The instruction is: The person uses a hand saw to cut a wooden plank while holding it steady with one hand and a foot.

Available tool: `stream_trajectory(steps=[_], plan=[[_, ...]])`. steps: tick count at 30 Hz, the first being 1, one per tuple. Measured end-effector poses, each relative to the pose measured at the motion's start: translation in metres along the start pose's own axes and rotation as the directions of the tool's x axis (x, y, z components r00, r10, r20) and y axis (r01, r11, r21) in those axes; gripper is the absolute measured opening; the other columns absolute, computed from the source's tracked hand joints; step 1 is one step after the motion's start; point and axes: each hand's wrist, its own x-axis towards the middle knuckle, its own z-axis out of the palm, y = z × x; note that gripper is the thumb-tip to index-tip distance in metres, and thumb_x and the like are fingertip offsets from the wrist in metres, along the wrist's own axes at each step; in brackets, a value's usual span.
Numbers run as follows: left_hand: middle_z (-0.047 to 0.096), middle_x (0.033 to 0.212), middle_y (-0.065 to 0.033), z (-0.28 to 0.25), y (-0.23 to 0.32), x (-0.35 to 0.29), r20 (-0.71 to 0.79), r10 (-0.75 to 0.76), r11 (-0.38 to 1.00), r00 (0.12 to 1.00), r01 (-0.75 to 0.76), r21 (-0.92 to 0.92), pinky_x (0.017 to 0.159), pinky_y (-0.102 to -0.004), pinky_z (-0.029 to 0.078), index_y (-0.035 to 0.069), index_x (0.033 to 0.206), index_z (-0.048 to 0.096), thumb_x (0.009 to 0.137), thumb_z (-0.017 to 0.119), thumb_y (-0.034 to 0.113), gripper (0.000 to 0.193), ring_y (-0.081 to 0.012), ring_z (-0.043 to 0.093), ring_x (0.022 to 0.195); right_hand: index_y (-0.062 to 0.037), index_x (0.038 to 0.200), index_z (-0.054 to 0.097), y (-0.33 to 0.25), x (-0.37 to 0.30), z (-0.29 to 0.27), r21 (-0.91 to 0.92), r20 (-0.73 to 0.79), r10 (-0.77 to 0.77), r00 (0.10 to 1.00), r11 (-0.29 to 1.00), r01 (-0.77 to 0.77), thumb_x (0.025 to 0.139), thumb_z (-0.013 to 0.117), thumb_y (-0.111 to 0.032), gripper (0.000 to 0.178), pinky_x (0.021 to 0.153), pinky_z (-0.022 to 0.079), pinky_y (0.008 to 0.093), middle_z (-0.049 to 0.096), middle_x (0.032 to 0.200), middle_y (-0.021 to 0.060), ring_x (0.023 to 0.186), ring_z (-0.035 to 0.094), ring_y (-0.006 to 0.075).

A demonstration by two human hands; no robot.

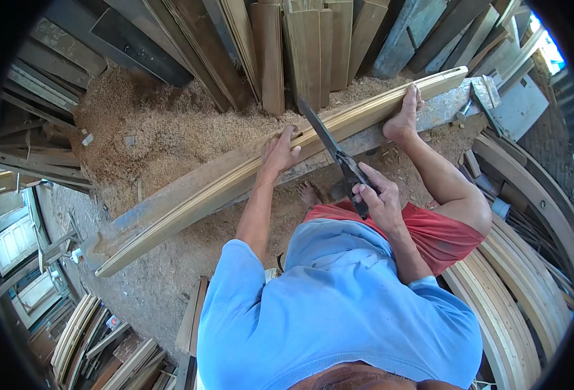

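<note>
A long pale wooden board [196,220] with grooved edges lies aslant across a rough bench plank [440,107]. My left hand [279,153] grips the board near its middle, thumb and fingers over its edge. In my right hand [379,195] is a handsaw [326,138], held by its dark handle. Its blade lies across the board just right of my left hand, with the tip past the far edge. Whether the teeth are in the wood is too small to tell. My bare right foot [402,120] presses on the board farther to the right.
Wood shavings [150,123] are heaped beyond the bench. Several upright planks [309,55] lean along the far side. Curved wooden pieces [495,299] are stacked at the right, and more timber offcuts [127,364] lie at the lower left. A metal tool [464,109] rests on the bench's right end.
</note>
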Motion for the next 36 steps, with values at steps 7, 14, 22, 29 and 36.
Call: stream_trajectory(steps=[7, 14, 22, 29, 36], plan=[[0.068, 0.120, -0.0134, -0.001, -0.003, -0.002, -0.020, 0.044, 0.998, 0.999, -0.045, -0.051, 0.104, -0.0514, 0.046, 0.027, 0.128, 0.060, 0.085, 0.074, 0.025, 0.045, -0.0368, 0.060, 0.122, 0.0076, 0.138, 0.058, 0.000, 0.008, 0.001, -0.058, -0.016, 0.047, 0.999, 0.997, -0.048, 0.099, 0.059, -0.008, 0.042, 0.062, 0.050, 0.0237, 0.067, 0.084, 0.0045, 0.068, 0.058, 0.0071], [0.069, 0.120, -0.0103, -0.006, 0.006, 0.000, -0.004, 0.042, 0.998, 0.999, -0.042, -0.050, 0.105, -0.0489, 0.046, 0.027, 0.126, 0.063, 0.085, 0.074, 0.024, 0.043, -0.0335, 0.061, 0.120, 0.0064, 0.135, 0.061, 0.009, 0.017, -0.001, -0.096, -0.043, 0.040, 0.998, 0.994, -0.044, 0.099, 0.059, -0.009, 0.039, 0.060, 0.049, 0.0239, 0.067, 0.081, 0.0037, 0.066, 0.057, 0.0069], [0.069, 0.122, -0.0080, -0.005, 0.004, 0.006, 0.002, 0.050, 0.997, 0.999, -0.050, -0.066, 0.105, -0.0480, 0.046, 0.024, 0.125, 0.064, 0.085, 0.074, 0.024, 0.041, -0.0327, 0.060, 0.122, 0.0074, 0.134, 0.062, 0.009, 0.024, -0.001, -0.102, -0.005, 0.055, 0.998, 0.993, -0.055, 0.099, 0.059, -0.007, 0.039, 0.061, 0.049, 0.0230, 0.067, 0.084, 0.0049, 0.065, 0.057, 0.0064], [0.067, 0.121, -0.0081, -0.008, 0.008, 0.011, 0.051, 0.045, 0.998, 0.998, -0.043, -0.051, 0.105, -0.0472, 0.047, 0.021, 0.124, 0.063, 0.083, 0.074, 0.024, 0.042, -0.0323, 0.060, 0.123, 0.0085, 0.130, 0.064, 0.007, 0.033, 0.003, -0.166, -0.010, 0.011, 1.000, 0.986, -0.013, 0.096, 0.061, -0.008, 0.037, 0.065, 0.052, 0.0267, 0.070, 0.081, 0.0085, 0.070, 0.062, 0.0102], [0.067, 0.121, -0.0082, -0.007, 0.005, 0.009, 0.023, 0.074, 0.996, 0.997, -0.073, -0.050, 0.104, -0.0466, 0.047, 0.019, 0.124, 0.062, 0.082, 0.075, 0.023, 0.043, -0.0327, 0.061, 0.122, 0.0086, 0.129, 0.064, 0.002, 0.041, 0.012, -0.213, 0.010, 0.018, 1.000, 0.977, -0.016, 0.096, 0.060, -0.007, 0.036, 0.068, 0.053, 0.0278, 0.070, 0.080, 0.0098, 0.072, 0.064, 0.0127]])
